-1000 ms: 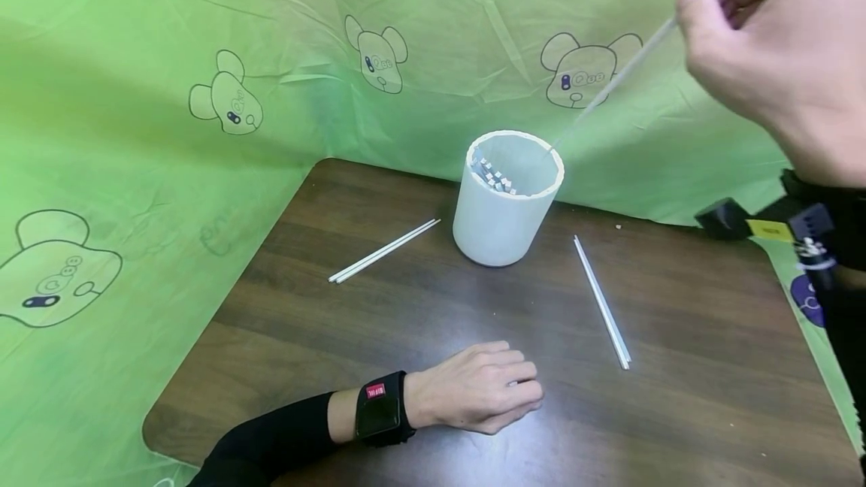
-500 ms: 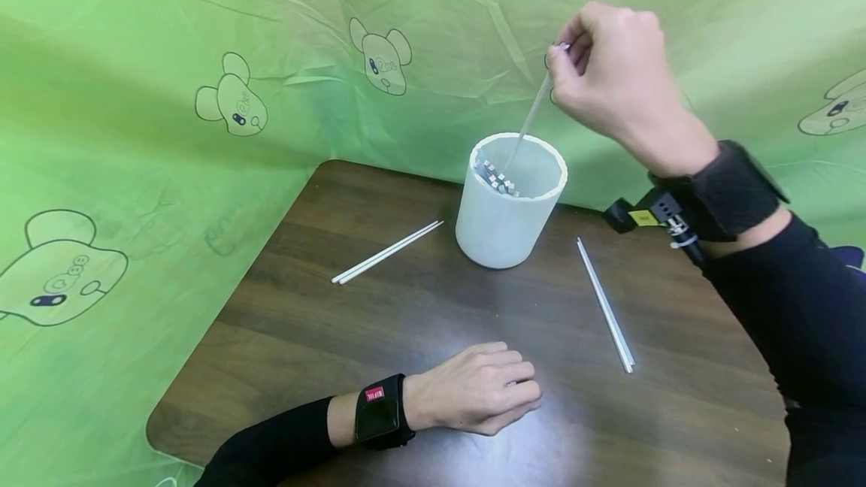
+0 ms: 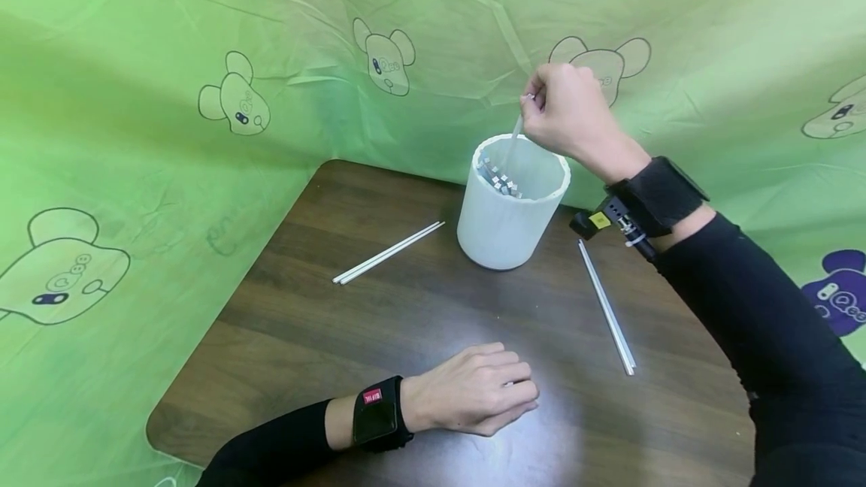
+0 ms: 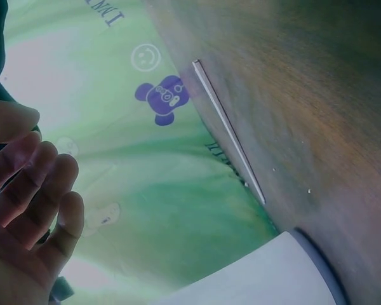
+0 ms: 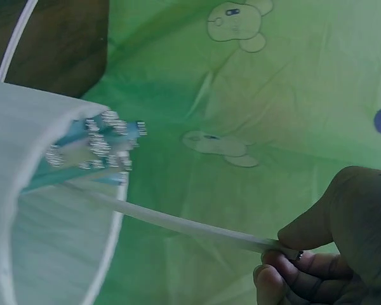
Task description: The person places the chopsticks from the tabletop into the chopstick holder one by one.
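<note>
My right hand (image 3: 571,113) is above the rim of a white cylindrical holder (image 3: 497,235), its thumb and fingers pinching a pale chopstick (image 5: 190,225) near the upper end. The lower end of that chopstick slants into the holder's mouth. Several chopsticks with square silvery ends (image 3: 501,182) lean together at the left inside. My left hand (image 3: 476,391) rests near the front of the table, back upward. In the left wrist view its fingers (image 4: 66,222) are loosely bent with nothing in them.
Two chopsticks (image 3: 387,252) lie on the wooden table (image 3: 325,352) left of the holder. A second pair of chopsticks (image 3: 605,307) lies to its right. A green sheet (image 3: 284,13) with animal-head prints hangs behind and at the sides.
My right hand has come from the upper right, moving left and down towards the holder, and the pinched chopstick has gone deeper into its mouth. The left hand stays put.
</note>
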